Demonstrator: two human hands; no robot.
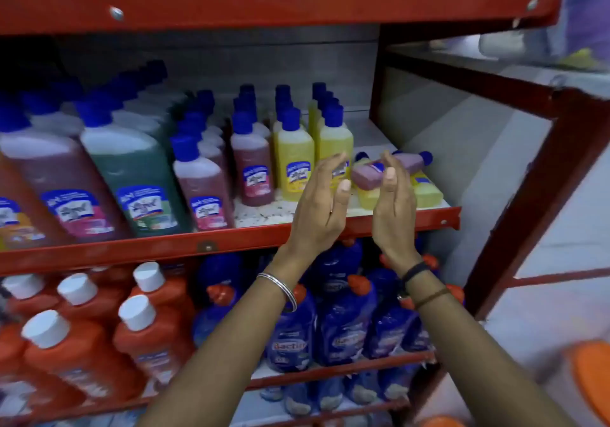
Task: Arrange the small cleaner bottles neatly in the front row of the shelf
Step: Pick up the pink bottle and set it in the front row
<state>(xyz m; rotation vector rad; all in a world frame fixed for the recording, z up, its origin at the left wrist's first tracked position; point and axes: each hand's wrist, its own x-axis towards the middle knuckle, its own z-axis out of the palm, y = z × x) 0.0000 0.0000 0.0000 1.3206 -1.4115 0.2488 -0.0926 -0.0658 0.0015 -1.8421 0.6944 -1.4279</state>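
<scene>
Small blue-capped cleaner bottles stand in rows on the red shelf point(251, 238): pink ones point(203, 189), a maroon one point(252, 166), yellow ones point(294, 159). At the shelf's right end a purple bottle point(368, 172) lies on its side on top of fallen yellow bottles point(427, 192). My left hand point(321, 202) is raised in front of the rightmost standing yellow bottle point(335, 139), fingers apart and empty. My right hand point(392, 202) is held up facing it, just in front of the fallen bottles, also empty. Neither hand touches a bottle.
Large pink and green cleaner bottles point(132, 176) fill the shelf's left part. Below are orange bottles with white caps point(82, 344) and blue bottles with orange caps point(343, 321). A red upright post point(528, 195) stands at the right. An orange object point(591, 374) sits at lower right.
</scene>
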